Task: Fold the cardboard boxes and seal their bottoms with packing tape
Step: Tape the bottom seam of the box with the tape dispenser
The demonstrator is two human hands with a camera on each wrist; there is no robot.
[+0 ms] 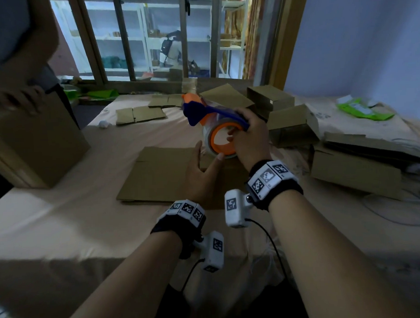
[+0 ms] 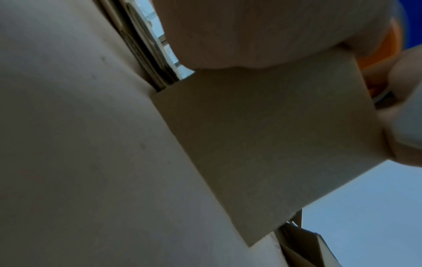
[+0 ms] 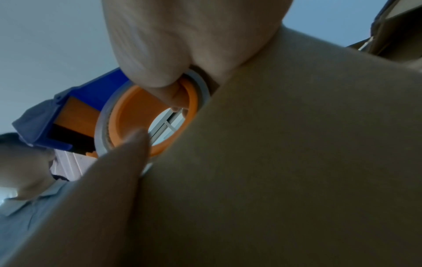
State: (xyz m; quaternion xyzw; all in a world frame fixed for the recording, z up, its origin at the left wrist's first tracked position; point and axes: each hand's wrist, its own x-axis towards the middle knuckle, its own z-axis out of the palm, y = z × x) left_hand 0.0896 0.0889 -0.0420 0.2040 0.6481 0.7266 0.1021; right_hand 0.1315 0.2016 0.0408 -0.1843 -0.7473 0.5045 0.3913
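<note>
Head view: right hand [image 1: 247,138] curled round blue-and-orange tape dispenser [image 1: 215,125], raised above flat cardboard box [image 1: 171,174] near middle of bed [image 1: 63,211]; left hand [image 1: 202,168] open, fingers straight, touching the roll.

Left wrist: box flap [image 2: 262,144], little else clear.

Right wrist: finger hooked through orange core [image 3: 128,122].

Best to free the tape end first, keeping it taut.

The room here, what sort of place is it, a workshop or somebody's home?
Probably a room in a home used for packing. The work surface looks like a bed under a cloth sheet, flattened cardboard boxes lie on it, and a barred window shows storage shelves beyond.
</note>
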